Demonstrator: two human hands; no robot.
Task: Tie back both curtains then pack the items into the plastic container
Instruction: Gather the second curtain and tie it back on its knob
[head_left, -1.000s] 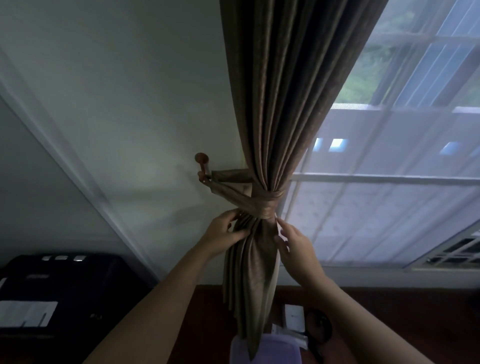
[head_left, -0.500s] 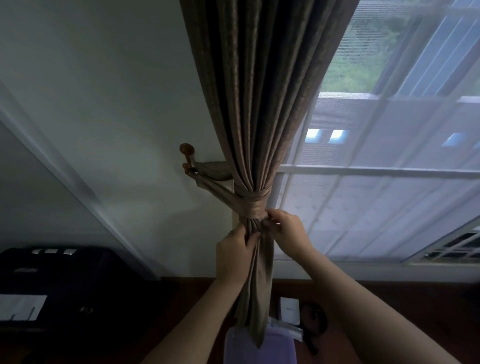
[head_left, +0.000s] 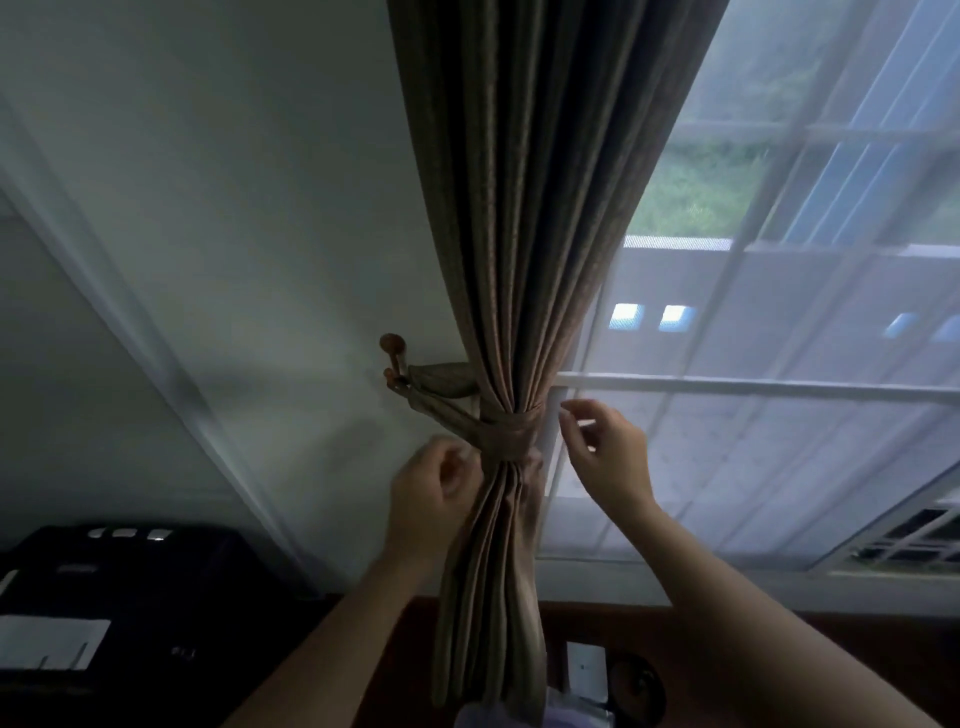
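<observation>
A brown curtain (head_left: 524, 218) hangs down the middle of the head view, gathered by a matching tieback band (head_left: 506, 434) that runs left to a wooden wall hook (head_left: 393, 358). My left hand (head_left: 434, 493) is just left of the folds below the band, fingers curled and blurred; whether it pinches fabric I cannot tell. My right hand (head_left: 605, 449) is off the curtain to the right, fingers spread and holding nothing. A bit of the clear plastic container (head_left: 475, 717) shows at the bottom edge, behind the curtain's end.
A window with a sheer white curtain (head_left: 753, 441) fills the right side. A dark wooden table (head_left: 727, 639) lies below, with a white card (head_left: 586, 670) and a dark round object (head_left: 636, 691). A black printer (head_left: 119, 597) stands at lower left.
Both hands gripped the curtain below the tieback half a second ago. My right hand has let go and moved right; my left hand has slid to the left side of the folds.
</observation>
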